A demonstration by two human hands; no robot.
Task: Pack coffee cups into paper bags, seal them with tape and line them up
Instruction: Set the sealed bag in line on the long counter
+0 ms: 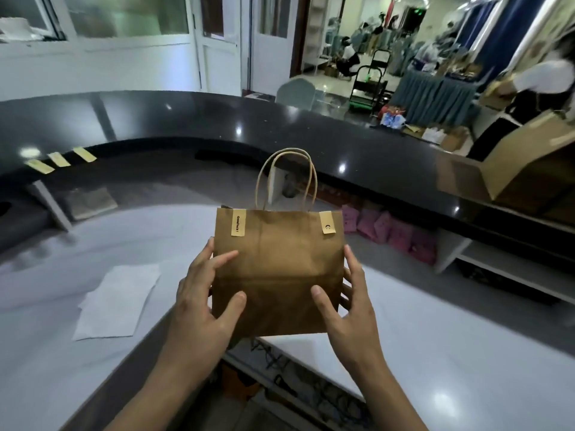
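A brown paper bag point(277, 262) with twisted paper handles stands upright in the air between my hands, over the edge of the white desk point(435, 353). Two yellow tape strips point(238, 223) fold over its closed top edge, one near each corner. My left hand point(205, 293) grips the bag's left side, thumb on the front and fingers round the edge. My right hand point(348, 303) grips the right side the same way. What is inside the bag is hidden.
Three more yellow tape strips point(59, 160) stick to the edge of the raised black counter point(311, 129) at the left. A white sheet of paper point(118, 303) lies on the desk at the left. Pink packets point(389, 231) sit under the counter. A cardboard box point(529, 169) stands at the right.
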